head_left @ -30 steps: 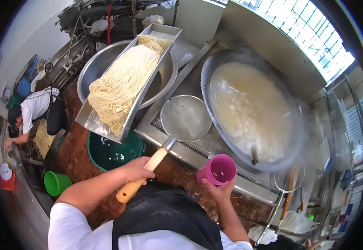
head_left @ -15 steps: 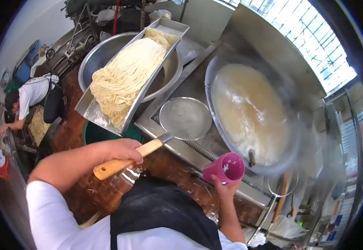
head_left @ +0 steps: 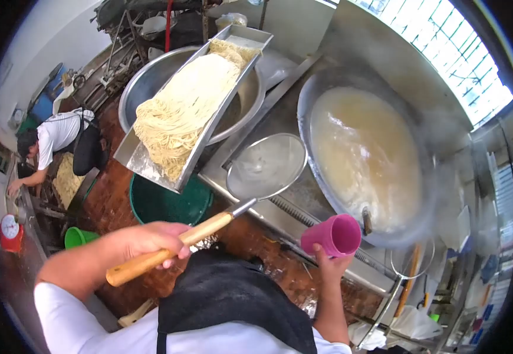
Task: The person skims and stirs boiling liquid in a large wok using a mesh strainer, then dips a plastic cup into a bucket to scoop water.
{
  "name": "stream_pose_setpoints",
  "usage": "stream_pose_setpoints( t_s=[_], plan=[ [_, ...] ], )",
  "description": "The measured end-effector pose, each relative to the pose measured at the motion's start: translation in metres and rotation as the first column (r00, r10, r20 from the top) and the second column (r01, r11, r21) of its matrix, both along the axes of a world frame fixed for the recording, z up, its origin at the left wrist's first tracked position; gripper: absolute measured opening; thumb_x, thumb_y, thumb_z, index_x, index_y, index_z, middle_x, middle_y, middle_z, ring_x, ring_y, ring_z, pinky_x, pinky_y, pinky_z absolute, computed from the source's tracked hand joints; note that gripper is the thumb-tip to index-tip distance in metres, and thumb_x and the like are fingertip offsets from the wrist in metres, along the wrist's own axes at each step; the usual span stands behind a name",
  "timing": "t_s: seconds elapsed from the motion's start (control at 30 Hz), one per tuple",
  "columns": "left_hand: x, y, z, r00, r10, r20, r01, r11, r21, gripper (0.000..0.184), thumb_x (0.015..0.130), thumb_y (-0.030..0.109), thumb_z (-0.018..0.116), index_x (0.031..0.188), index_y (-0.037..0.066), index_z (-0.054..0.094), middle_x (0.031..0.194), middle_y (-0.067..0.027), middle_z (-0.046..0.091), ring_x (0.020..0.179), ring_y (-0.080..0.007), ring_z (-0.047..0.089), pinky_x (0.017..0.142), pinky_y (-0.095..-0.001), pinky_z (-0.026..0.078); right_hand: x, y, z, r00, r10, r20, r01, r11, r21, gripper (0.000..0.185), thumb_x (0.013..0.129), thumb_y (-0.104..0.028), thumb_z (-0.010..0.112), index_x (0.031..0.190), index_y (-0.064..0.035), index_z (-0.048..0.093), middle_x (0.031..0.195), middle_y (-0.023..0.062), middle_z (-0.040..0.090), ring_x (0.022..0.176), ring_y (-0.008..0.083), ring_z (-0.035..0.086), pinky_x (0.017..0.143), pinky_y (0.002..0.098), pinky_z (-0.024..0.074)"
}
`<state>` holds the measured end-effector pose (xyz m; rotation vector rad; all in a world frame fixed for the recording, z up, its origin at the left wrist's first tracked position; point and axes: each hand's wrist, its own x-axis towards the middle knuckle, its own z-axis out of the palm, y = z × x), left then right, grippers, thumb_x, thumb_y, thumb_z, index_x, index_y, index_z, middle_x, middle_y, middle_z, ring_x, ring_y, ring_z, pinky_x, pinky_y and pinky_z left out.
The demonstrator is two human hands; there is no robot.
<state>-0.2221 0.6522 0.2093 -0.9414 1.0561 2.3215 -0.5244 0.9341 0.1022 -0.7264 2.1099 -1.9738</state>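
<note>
My left hand point(head_left: 157, 243) is closed round the wooden handle of a large round strainer point(head_left: 268, 165). Its mesh head hangs over the steel counter, between the noodle tray and the big pan. In my right hand point(head_left: 329, 266) is a pink plastic cup point(head_left: 332, 235), gripped from below and tilted with its mouth to the right. Behind the cup, the wide pan point(head_left: 305, 112) holds cloudy, steaming liquid point(head_left: 362, 153), with a short brown handle-like piece at its near rim. A heap of pale noodles point(head_left: 191, 106) lies on a slanted metal tray point(head_left: 135, 154).
The tray rests across a large steel basin point(head_left: 128, 97). Below it stands a dark green tub point(head_left: 171, 203) on the brick-red floor. At the left, another person point(head_left: 62, 135) bends over beside more noodles point(head_left: 66, 180). A red scale point(head_left: 11, 233) and a green bucket point(head_left: 79, 237) are nearby.
The strainer has tilted and its head has risen slightly, while my left hand has moved down and left. The pink cup has shifted right. The camera view has also moved a little.
</note>
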Motion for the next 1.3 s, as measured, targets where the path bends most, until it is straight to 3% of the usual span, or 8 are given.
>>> stream_pose_setpoints(
  t_s=[0.17, 0.3, 0.33, 0.43, 0.5, 0.73, 0.83, 1.3],
  plan=[
    [0.021, 0.022, -0.067, 0.962, 0.169, -0.216, -0.112, 0.961, 0.253, 0.062, 0.083, 0.013, 0.071, 0.139, 0.011, 0.045, 0.083, -0.0021, 0.055, 0.053, -0.0081, 0.054, 0.045, -0.0199, 0.042, -0.031, -0.009, 0.016, 0.998, 0.001, -0.067, 0.003, 0.998, 0.063, 0.09, 0.063, -0.02, 0.096, 0.137, -0.0017, 0.047, 0.124, 0.0106, 0.064, 0.113, 0.0226, 0.063, 0.101, 0.0387, 0.0492],
    [0.016, 0.041, -0.1, 0.937, 0.247, -0.246, -0.179, 0.947, 0.267, 0.073, 0.082, 0.014, 0.073, 0.148, 0.009, 0.042, 0.077, -0.0013, 0.051, 0.05, -0.0088, 0.051, 0.046, -0.0197, 0.04, -0.064, -0.037, 0.044, 0.981, 0.144, -0.134, -0.12, 0.977, 0.174, 0.083, 0.067, -0.022, 0.095, 0.134, -0.0007, 0.05, 0.122, 0.0116, 0.064, 0.109, 0.0224, 0.064, 0.096, 0.038, 0.0515],
    [0.016, 0.042, -0.107, 0.936, 0.25, -0.248, -0.181, 0.945, 0.272, 0.076, 0.082, 0.015, 0.072, 0.15, 0.009, 0.04, 0.076, -0.0006, 0.051, 0.05, -0.0085, 0.051, 0.046, -0.0198, 0.04, -0.066, -0.048, 0.055, 0.962, 0.098, -0.256, -0.028, 0.964, 0.264, 0.077, 0.069, -0.025, 0.093, 0.131, -0.0002, 0.054, 0.118, 0.0122, 0.066, 0.106, 0.0223, 0.065, 0.093, 0.0371, 0.0524],
    [0.017, 0.04, -0.123, 0.913, 0.251, -0.321, -0.147, 0.938, 0.314, 0.077, 0.083, 0.016, 0.071, 0.152, 0.009, 0.038, 0.076, -0.0006, 0.05, 0.05, -0.0082, 0.051, 0.046, -0.0199, 0.04, -0.079, -0.08, 0.075, 0.975, 0.156, -0.16, -0.101, 0.947, 0.306, 0.074, 0.07, -0.029, 0.093, 0.128, -0.0002, 0.057, 0.114, 0.0126, 0.068, 0.103, 0.022, 0.066, 0.092, 0.0361, 0.0527],
    [0.02, 0.041, -0.13, 0.902, 0.265, -0.341, -0.143, 0.928, 0.344, 0.078, 0.084, 0.016, 0.071, 0.153, 0.009, 0.036, 0.076, -0.0008, 0.05, 0.05, -0.0081, 0.051, 0.045, -0.0199, 0.039, -0.094, -0.099, 0.077, 0.951, 0.18, -0.252, -0.074, 0.922, 0.38, 0.074, 0.068, -0.034, 0.092, 0.125, -0.0002, 0.059, 0.111, 0.0143, 0.07, 0.1, 0.024, 0.068, 0.09, 0.0379, 0.0538],
    [0.027, 0.045, -0.147, 0.872, 0.295, -0.39, -0.119, 0.902, 0.415, 0.068, 0.085, 0.013, 0.07, 0.146, 0.012, 0.042, 0.083, -0.0026, 0.053, 0.053, -0.0099, 0.053, 0.047, -0.0208, 0.043, -0.127, -0.152, 0.098, 0.933, 0.254, -0.255, -0.048, 0.79, 0.611, 0.075, 0.066, -0.037, 0.091, 0.124, 0.0001, 0.061, 0.109, 0.0164, 0.072, 0.097, 0.0266, 0.07, 0.086, 0.0408, 0.056],
    [0.028, 0.047, -0.144, 0.87, 0.296, -0.394, -0.123, 0.905, 0.408, 0.079, 0.082, 0.016, 0.072, 0.153, 0.008, 0.036, 0.077, -0.0017, 0.051, 0.05, -0.0077, 0.051, 0.045, -0.0194, 0.04, -0.122, -0.165, 0.111, 0.938, 0.283, -0.201, -0.099, 0.772, 0.628, 0.07, 0.068, -0.036, 0.091, 0.122, 0.0004, 0.063, 0.106, 0.0137, 0.072, 0.092, 0.022, 0.07, 0.083, 0.0364, 0.0567],
    [0.027, 0.043, -0.13, 0.836, 0.294, -0.463, -0.083, 0.902, 0.423, 0.081, 0.085, 0.019, 0.07, 0.155, 0.005, 0.033, 0.071, -0.0011, 0.049, 0.049, -0.0074, 0.05, 0.047, -0.0191, 0.04, -0.091, -0.152, 0.127, 0.865, 0.464, -0.19, -0.027, 0.421, 0.907, 0.076, 0.058, -0.045, 0.088, 0.115, -0.0008, 0.065, 0.101, 0.0189, 0.073, 0.092, 0.0313, 0.072, 0.083, 0.0428, 0.0562]
  ],
)
